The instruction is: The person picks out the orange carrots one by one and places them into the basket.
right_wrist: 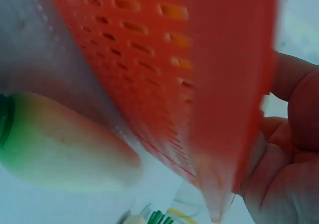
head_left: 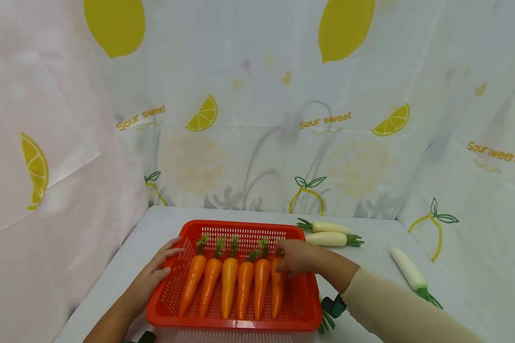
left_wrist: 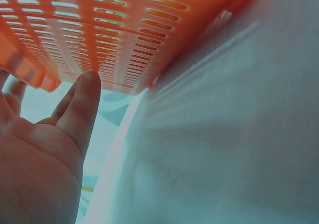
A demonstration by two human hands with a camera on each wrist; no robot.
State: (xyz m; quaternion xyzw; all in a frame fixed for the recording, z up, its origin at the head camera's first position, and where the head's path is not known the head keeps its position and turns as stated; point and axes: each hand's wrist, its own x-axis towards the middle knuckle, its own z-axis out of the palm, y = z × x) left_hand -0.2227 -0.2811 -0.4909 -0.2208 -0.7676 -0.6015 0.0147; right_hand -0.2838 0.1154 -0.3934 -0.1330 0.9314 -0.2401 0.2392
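Inside a red slotted plastic basket, several orange carrots with green tops lie side by side in a row. My right hand reaches over the basket's right side, its fingers curled at the upper end of the rightmost carrot; the carrot's top is hidden behind the hand. Against the basket's left rim rests my left hand, fingers fairly straight and spread. The left wrist view shows the left thumb at the basket's slotted outer wall. In the right wrist view the basket wall hides the right fingertips.
Two white radishes with green leaves lie behind the basket's right corner. Another white radish lies farther right on the white table. Green leaves show by the basket's front right corner. Lemon-printed cloth surrounds the table.
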